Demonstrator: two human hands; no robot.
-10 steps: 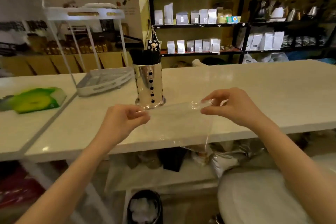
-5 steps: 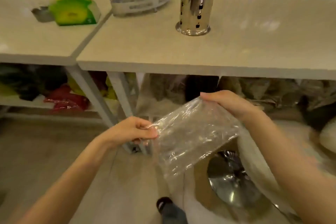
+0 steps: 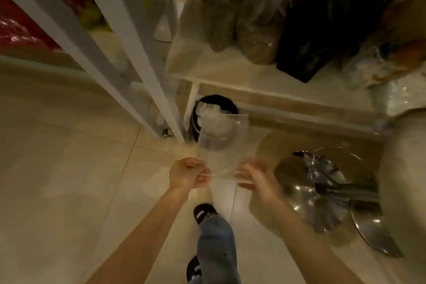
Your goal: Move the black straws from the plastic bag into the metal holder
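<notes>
View is dropping from the surface to the floor; both hands now low, near the black bin [image 3: 215,120]. Left hand [image 3: 187,175] and right hand [image 3: 254,176] are pinching the plastic bag [image 3: 222,132], stretched far-near over the bin mouth. Motion blur is hiding the fingertips; straws and holder out of frame.

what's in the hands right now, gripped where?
Both the left hand and right hand pinch the near edge of the empty clear plastic bag, which extends toward the black bin.

Bin [image 3: 215,108] mouth open; table legs [image 3: 138,57] crowd left.
</notes>
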